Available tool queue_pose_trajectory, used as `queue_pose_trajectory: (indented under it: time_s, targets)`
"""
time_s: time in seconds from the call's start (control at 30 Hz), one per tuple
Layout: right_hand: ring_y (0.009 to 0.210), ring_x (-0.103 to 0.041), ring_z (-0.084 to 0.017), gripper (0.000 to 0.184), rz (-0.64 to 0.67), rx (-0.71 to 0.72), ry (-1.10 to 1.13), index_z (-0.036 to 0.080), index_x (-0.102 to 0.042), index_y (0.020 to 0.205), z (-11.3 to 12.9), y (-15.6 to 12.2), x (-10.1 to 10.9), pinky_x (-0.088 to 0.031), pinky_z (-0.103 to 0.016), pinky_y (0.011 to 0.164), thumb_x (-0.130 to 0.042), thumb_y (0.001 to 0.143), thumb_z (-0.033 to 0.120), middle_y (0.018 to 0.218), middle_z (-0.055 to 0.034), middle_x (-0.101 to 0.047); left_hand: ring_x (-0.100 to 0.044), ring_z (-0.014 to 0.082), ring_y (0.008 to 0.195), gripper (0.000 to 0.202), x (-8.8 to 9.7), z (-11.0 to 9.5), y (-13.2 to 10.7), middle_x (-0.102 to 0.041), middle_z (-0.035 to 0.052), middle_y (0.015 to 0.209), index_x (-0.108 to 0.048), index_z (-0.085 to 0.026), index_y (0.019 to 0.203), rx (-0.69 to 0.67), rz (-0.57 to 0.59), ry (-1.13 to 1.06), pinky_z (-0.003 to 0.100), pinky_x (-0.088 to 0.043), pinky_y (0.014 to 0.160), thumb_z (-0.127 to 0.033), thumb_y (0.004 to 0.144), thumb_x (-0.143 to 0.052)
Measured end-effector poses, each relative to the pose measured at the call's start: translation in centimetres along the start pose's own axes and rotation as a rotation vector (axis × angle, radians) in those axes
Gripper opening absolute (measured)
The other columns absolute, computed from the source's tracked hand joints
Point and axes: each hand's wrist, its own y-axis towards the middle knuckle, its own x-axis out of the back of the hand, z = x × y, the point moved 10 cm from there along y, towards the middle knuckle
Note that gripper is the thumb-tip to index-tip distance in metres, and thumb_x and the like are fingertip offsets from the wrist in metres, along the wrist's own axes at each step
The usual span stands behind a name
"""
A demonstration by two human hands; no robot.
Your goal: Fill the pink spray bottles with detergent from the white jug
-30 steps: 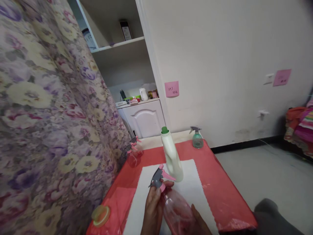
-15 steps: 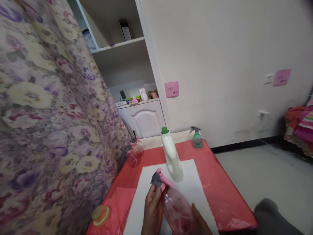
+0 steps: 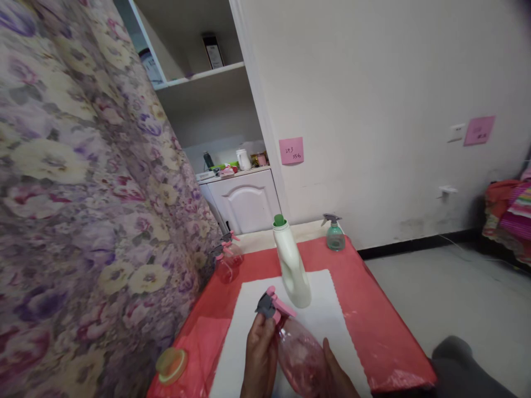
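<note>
I hold a pink see-through spray bottle (image 3: 299,356) low over a white cloth (image 3: 319,315) on the red table (image 3: 365,298). My left hand (image 3: 259,356) is closed around its neck, just under the grey and pink trigger head (image 3: 271,305). Under the bottle's lower body sits my right hand (image 3: 337,373), thumb up along its side. A white detergent bottle (image 3: 292,265) with a green cap stands upright on the cloth just beyond the trigger head.
A green spray bottle (image 3: 334,234) stands at the table's far right corner and another pink spray bottle (image 3: 227,260) at the far left. A round lid (image 3: 171,365) lies at the near left. A flowered curtain (image 3: 74,193) hangs along the left side.
The trigger head has turned under my left hand, its pink lever now lower and pointing right. Both hands stay on the bottle.
</note>
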Motion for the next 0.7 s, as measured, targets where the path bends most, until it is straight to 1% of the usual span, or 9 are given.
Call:
queue_pose_trajectory:
  time_s: [0.07, 0.13, 0.2, 0.27, 0.33, 0.4, 0.47, 0.6, 0.7]
  targets:
    - [0.107, -0.067, -0.033, 0.076, -0.006, -0.011, -0.036, 0.02, -0.072, 0.103, -0.3, 0.0, 0.8, -0.058, -0.043, 0.078, -0.064, 0.06, 0.082, 0.109, -0.0115, -0.075, -0.069, 0.0196, 0.091, 0.032, 0.1, 0.0, 0.1, -0.075, 0.006, 0.099, -0.073, -0.022, 0.107, -0.005, -0.003, -0.002, 0.032, -0.051, 0.091, -0.031, 0.076, -0.077]
    - [0.096, -0.07, -0.032, 0.072, -0.005, -0.084, -0.08, 0.019, -0.072, 0.105, -0.9, -0.5, 1.7, -0.059, -0.04, 0.07, -0.064, 0.064, 0.079, 0.103, -0.0118, -0.076, -0.068, 0.0192, 0.092, 0.027, 0.3, 0.0, 0.2, -0.075, 0.0051, 0.097, -0.074, -0.022, 0.102, -0.012, -0.007, -0.002, 0.033, -0.05, 0.094, -0.03, 0.077, -0.077]
    - [0.086, -0.072, -0.026, 0.059, -0.002, -0.157, -0.126, 0.019, -0.071, 0.106, -1.5, -1.3, 2.6, -0.058, -0.036, 0.066, -0.062, 0.076, 0.069, 0.098, -0.0104, -0.077, -0.068, 0.0187, 0.092, 0.024, 0.8, 0.0, 0.3, -0.076, 0.0041, 0.094, -0.074, -0.022, 0.099, -0.02, -0.024, -0.01, 0.033, -0.05, 0.095, -0.03, 0.076, -0.077]
    - [0.079, -0.07, -0.02, 0.046, -0.001, -0.177, -0.142, 0.019, -0.067, 0.111, -1.5, -2.0, 3.2, -0.058, -0.035, 0.069, -0.059, 0.086, 0.057, 0.099, -0.008, -0.075, -0.068, 0.0182, 0.093, 0.024, 1.3, 0.0, 0.4, -0.076, 0.0039, 0.096, -0.074, -0.022, 0.098, -0.025, -0.048, -0.021, 0.032, -0.05, 0.095, -0.03, 0.075, -0.078]
    - [0.077, -0.07, -0.018, 0.043, -0.005, -0.172, -0.134, 0.02, -0.064, 0.117, -1.5, -2.2, 3.5, -0.056, -0.033, 0.068, -0.065, 0.085, 0.048, 0.098, -0.0054, -0.075, -0.068, 0.0185, 0.095, 0.025, 1.6, 0.0, 0.4, -0.076, 0.0049, 0.102, -0.074, -0.022, 0.1, -0.023, -0.059, -0.019, 0.032, -0.05, 0.095, -0.03, 0.076, -0.078]
    - [0.074, -0.071, -0.02, 0.05, -0.011, -0.181, -0.125, 0.022, -0.063, 0.121, -1.7, -2.1, 3.7, -0.053, -0.028, 0.06, -0.074, 0.077, 0.042, 0.09, -0.004, -0.076, -0.068, 0.0199, 0.1, 0.032, 1.6, 0.0, 0.4, -0.075, 0.0064, 0.107, -0.073, -0.023, 0.108, -0.024, -0.057, -0.006, 0.033, -0.048, 0.097, -0.031, 0.077, -0.076]
    - [0.064, -0.07, -0.018, 0.057, -0.023, -0.2, -0.12, 0.022, -0.063, 0.123, -2.1, -1.8, 4.0, -0.046, -0.022, 0.049, -0.077, 0.073, 0.047, 0.079, -0.0042, -0.077, -0.066, 0.0218, 0.107, 0.04, 1.3, -0.2, 0.3, -0.074, 0.0074, 0.113, -0.069, -0.024, 0.117, -0.029, -0.05, -0.003, 0.035, -0.046, 0.1, -0.032, 0.078, -0.075]
    - [0.043, -0.062, -0.01, 0.083, 0.066, -0.249, -0.11, 0.009, -0.065, 0.118, -2.8, -1.4, 3.6, -0.037, -0.014, 0.039, -0.061, 0.071, 0.077, 0.065, -0.0093, -0.076, -0.064, 0.0219, 0.111, 0.045, 0.6, -0.2, 0.1, -0.073, 0.0077, 0.116, -0.065, -0.026, 0.125, -0.024, -0.014, -0.023, 0.036, -0.044, 0.104, -0.032, 0.081, -0.073]
    - [0.044, -0.064, -0.011, 0.083, 0.127, -0.305, -0.078, 0.006, -0.069, 0.108, -3.4, -1.4, 2.6, -0.039, -0.015, 0.04, -0.052, 0.074, 0.08, 0.06, -0.0089, -0.074, -0.066, 0.0204, 0.105, 0.044, 0.6, 0.0, 0.1, -0.074, 0.0076, 0.112, -0.066, -0.025, 0.124, -0.015, -0.007, -0.028, 0.036, -0.045, 0.103, -0.031, 0.081, -0.073]
